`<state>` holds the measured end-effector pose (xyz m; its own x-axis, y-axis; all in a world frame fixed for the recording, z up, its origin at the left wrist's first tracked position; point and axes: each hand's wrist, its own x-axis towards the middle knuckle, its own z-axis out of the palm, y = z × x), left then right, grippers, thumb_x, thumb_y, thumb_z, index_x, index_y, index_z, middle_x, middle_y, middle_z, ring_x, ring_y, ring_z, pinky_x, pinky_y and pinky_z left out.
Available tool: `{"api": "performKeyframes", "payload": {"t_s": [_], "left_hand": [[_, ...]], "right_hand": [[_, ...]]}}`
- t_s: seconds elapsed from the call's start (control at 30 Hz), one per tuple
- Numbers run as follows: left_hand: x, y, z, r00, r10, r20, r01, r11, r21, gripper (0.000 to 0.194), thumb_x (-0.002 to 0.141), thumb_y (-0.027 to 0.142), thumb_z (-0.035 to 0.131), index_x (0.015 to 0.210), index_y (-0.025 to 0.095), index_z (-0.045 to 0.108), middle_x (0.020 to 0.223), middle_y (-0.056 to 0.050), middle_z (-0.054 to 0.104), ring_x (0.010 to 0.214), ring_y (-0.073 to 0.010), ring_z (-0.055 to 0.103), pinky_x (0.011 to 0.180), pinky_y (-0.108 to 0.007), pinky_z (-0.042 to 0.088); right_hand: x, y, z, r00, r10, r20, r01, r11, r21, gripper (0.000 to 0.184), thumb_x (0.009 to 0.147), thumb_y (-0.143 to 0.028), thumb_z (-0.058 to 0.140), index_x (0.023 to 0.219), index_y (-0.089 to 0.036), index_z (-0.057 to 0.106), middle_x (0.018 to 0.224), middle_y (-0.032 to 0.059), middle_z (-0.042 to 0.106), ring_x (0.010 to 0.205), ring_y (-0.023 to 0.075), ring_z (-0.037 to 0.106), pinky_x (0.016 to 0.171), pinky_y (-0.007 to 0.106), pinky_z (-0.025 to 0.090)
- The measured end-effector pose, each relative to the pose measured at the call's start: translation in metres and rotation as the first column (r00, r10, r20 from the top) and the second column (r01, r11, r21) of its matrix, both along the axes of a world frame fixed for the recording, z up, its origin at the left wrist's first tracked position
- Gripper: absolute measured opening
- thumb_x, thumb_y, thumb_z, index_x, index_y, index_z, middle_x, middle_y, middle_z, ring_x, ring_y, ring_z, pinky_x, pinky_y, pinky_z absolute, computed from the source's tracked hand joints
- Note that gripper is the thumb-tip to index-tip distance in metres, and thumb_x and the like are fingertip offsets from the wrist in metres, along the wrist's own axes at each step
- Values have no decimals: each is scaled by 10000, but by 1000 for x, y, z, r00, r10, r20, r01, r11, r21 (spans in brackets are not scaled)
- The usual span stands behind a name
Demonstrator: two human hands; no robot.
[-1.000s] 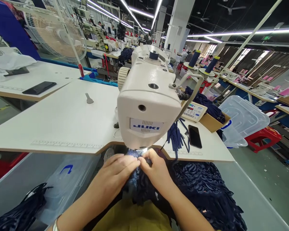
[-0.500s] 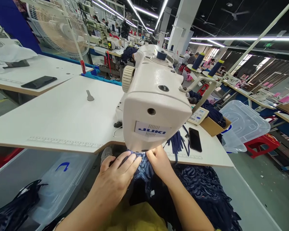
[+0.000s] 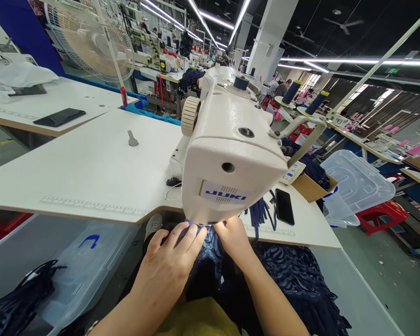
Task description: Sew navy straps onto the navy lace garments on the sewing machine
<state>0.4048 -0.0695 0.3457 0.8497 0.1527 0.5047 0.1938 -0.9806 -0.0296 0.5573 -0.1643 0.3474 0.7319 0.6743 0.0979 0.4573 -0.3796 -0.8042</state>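
A white sewing machine [image 3: 231, 154] marked JUKI stands in front of me, and its head hides the needle. Navy lace fabric [image 3: 210, 249] runs from under the head down toward my lap. My left hand [image 3: 173, 254] presses on the lace from the left, its fingers bent and lying over the edge. On the other side my right hand [image 3: 233, 238] pinches the fabric close to the needle area, its fingertips partly hidden by the machine head. Navy strips [image 3: 259, 214] lie on the table just beyond my right hand.
A phone [image 3: 284, 206] and a cardboard box [image 3: 311, 186] with navy fabric are on the right. More navy lace [image 3: 297, 280] hangs below the table edge. A small metal piece [image 3: 132, 139] lies on the white tabletop [image 3: 101, 168]. Plastic bins [image 3: 80, 261] sit beneath.
The view has shifted slightly, so the machine head appears a little lower and to the right. Both hands stay at nearly the same place on the lace.
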Motion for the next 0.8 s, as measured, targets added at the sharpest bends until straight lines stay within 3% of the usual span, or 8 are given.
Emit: {"api": "performKeyframes", "payload": {"t_s": [0.1, 0.33, 0.8], "left_hand": [[-1, 0, 1, 998, -11, -61, 13, 999, 35, 434, 888, 74, 358, 1216, 246, 584, 1189, -6, 667, 1080, -214, 569, 870, -404, 316], [-1, -1, 6, 999, 3, -36, -1, 997, 71, 429, 871, 71, 366, 1201, 223, 594, 1134, -15, 683, 1027, -220, 581, 839, -401, 326], [-1, -2, 11, 998, 60, -12, -60, 998, 23, 433, 835, 47, 386, 1137, 230, 637, 1055, -38, 683, 938, -218, 596, 828, -387, 334]], "right_hand": [[-1, 0, 1, 1000, -10, 18, 10, 1000, -22, 124, 823, -186, 428, 893, -215, 527, 585, -53, 454, 587, 157, 452, 563, 246, 307], [-2, 0, 5, 1000, -5, 5, 5, 999, -38, 89, 820, -182, 434, 836, -213, 517, 589, -46, 469, 614, 164, 489, 566, 244, 323], [-2, 2, 2, 1000, 18, -15, -18, 1000, 12, 117, 812, -198, 462, 793, -204, 577, 629, 3, 573, 726, 205, 583, 650, 272, 423]]}}
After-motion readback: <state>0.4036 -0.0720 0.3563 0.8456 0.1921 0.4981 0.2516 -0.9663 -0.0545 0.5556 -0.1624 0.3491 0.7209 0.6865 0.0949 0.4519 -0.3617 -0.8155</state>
